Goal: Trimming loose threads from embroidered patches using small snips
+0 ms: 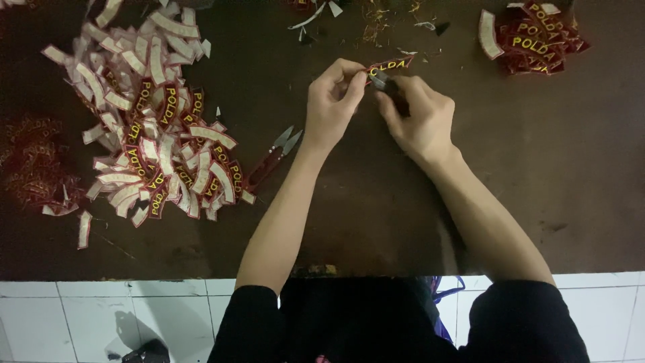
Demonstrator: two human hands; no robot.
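Observation:
My left hand (334, 97) pinches one end of a small curved dark-red patch (391, 65) with yellow stitched letters, held just above the brown table (376, 202). My right hand (420, 114) grips a small dark thread snipper (388, 87) whose metal tip touches the patch's lower edge. Both hands meet at the upper middle of the view, fingers closed around what they hold.
A big heap of similar patches (151, 121), many face down and white, lies at the left. A second snipper with red handle (272, 158) lies beside it. A smaller stack of patches (534, 37) sits at the top right. Thread scraps (376, 23) litter the far edge. White floor tiles (101, 316) show below.

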